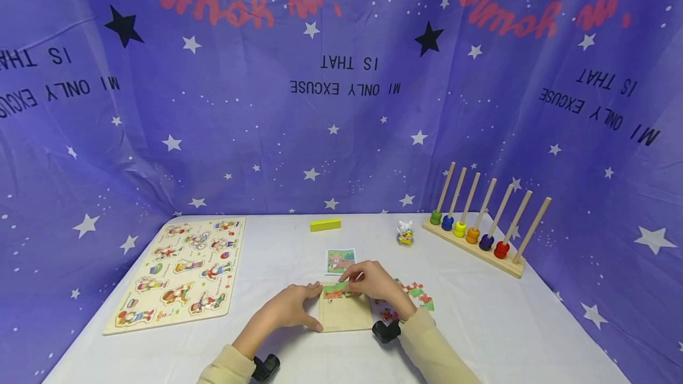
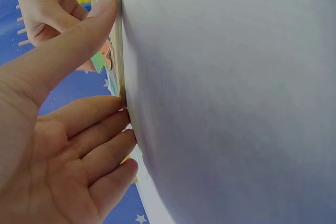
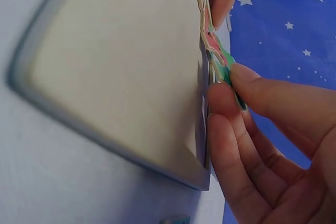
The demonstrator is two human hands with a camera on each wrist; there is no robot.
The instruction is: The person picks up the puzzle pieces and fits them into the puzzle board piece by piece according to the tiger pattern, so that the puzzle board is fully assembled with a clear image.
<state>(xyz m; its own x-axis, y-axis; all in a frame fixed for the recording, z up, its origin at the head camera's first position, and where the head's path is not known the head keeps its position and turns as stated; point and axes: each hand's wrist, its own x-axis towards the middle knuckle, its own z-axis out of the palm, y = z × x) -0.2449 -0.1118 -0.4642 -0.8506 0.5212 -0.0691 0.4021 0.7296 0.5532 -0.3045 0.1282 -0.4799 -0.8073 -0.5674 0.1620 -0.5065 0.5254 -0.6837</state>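
Observation:
A square wooden puzzle tray lies in front of me, with joined green and red puzzle pieces along its far edge. My left hand rests at the tray's left edge, thumb at the near corner and straight fingers farther up the side. Over the far part of the tray, my right hand pinches a green jigsaw piece between thumb and index finger, right at the joined pieces. Just beyond the tray is a picture card showing an animal. Several loose puzzle pieces lie right of the tray, partly hidden by my right hand.
A wooden figure puzzle board lies at the left. Toward the back are a yellow block and a small white-and-yellow figurine. A peg stand with coloured beads stands back right. A purple star-patterned curtain hangs behind the table.

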